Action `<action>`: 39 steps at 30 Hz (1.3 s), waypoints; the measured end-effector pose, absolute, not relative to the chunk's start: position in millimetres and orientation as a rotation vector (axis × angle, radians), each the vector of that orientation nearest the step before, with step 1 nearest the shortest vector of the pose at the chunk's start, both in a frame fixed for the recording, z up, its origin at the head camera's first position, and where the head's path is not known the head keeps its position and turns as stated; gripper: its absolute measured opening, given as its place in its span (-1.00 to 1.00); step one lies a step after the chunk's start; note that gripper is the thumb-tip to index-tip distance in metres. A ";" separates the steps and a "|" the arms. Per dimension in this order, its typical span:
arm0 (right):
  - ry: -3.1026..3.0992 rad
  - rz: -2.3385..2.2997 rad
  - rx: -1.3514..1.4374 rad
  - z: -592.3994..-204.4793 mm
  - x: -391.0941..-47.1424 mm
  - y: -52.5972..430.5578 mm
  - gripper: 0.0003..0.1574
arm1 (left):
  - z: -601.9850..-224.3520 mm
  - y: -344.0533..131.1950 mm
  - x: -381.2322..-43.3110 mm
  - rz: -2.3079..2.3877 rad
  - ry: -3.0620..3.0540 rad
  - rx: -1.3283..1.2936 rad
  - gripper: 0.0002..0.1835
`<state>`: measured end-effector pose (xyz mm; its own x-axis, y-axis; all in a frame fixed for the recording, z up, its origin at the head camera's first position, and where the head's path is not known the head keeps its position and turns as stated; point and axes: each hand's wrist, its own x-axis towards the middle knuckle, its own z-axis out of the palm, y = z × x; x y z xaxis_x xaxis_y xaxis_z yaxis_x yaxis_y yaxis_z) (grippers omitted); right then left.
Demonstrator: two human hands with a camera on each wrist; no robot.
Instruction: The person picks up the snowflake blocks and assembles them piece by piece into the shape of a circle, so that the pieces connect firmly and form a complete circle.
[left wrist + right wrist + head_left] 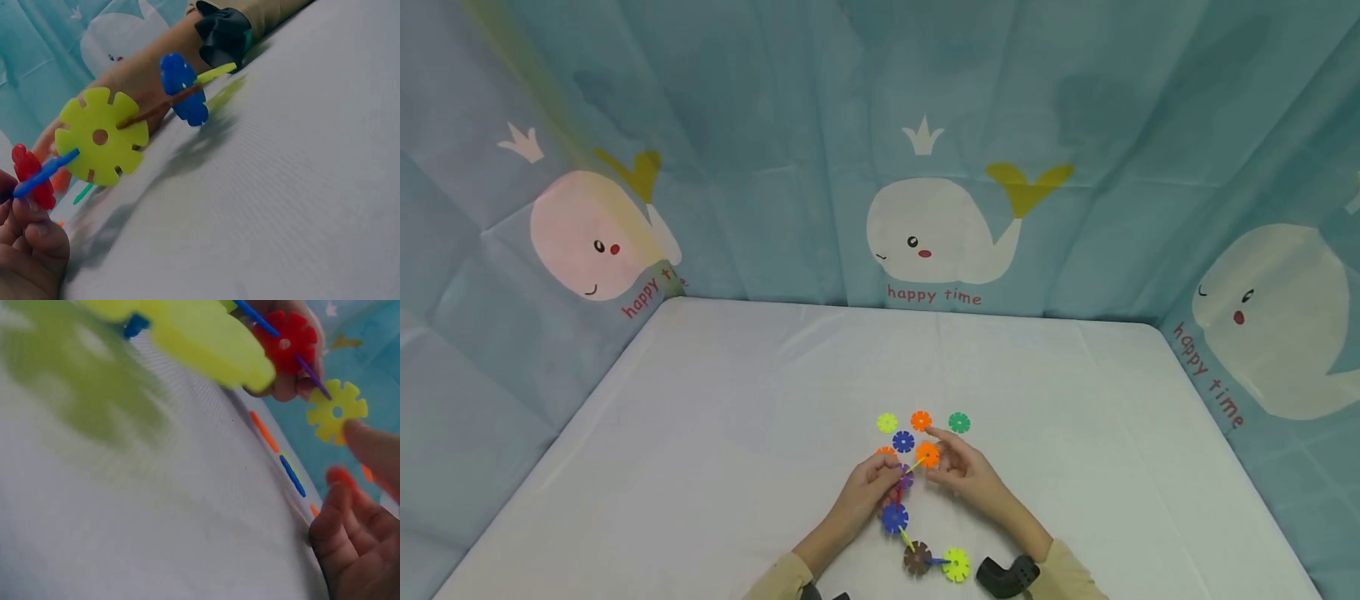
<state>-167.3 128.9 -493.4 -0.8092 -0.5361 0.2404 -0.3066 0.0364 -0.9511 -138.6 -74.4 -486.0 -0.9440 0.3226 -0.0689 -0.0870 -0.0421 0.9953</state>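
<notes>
Several notched plastic discs are joined edge to edge in a crooked chain. My left hand [868, 485] grips the chain near its middle, by a purple disc [906, 477] and a red disc [34, 176]. From there hang a blue disc [895, 518], a brown disc [917, 558] and a yellow disc [956, 565]. At the upper end, an edge-on yellow disc [337, 412] joins an orange disc [928, 455]. My right hand [972, 479] is beside that orange disc, finger and thumb spread around it; any contact is unclear.
Loose discs lie on the white table [737, 417] beyond my hands: yellow [887, 423], orange [921, 421], green [959, 422] and blue [903, 442]. Another orange disc [887, 451] is partly behind my left hand. A whale-printed curtain [775, 208] surrounds the table.
</notes>
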 end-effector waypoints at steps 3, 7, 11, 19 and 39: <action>2.315 -1.717 -0.998 -501.2 -169.7 126.1 -0.13 | -484.0 -78.7 -138.2 2.066 1.986 0.224 -0.86; 2.518 -1.479 -1.069 -516.2 -173.3 123.9 -0.11 | -482.6 -80.2 -139.4 2.093 2.002 0.221 -0.86; 2.629 -1.264 -1.014 -519.3 -172.8 119.8 -0.16 | -480.8 -80.3 -139.3 2.112 2.047 0.234 -0.83; 2.744 -1.199 -1.035 -520.4 -171.1 117.1 -0.48 | -482.0 -79.9 -138.7 2.086 2.128 0.225 -0.84; 2.839 -1.354 -0.838 -520.6 -171.6 122.8 -0.65 | -483.8 -80.4 -137.3 2.088 2.124 0.240 -0.83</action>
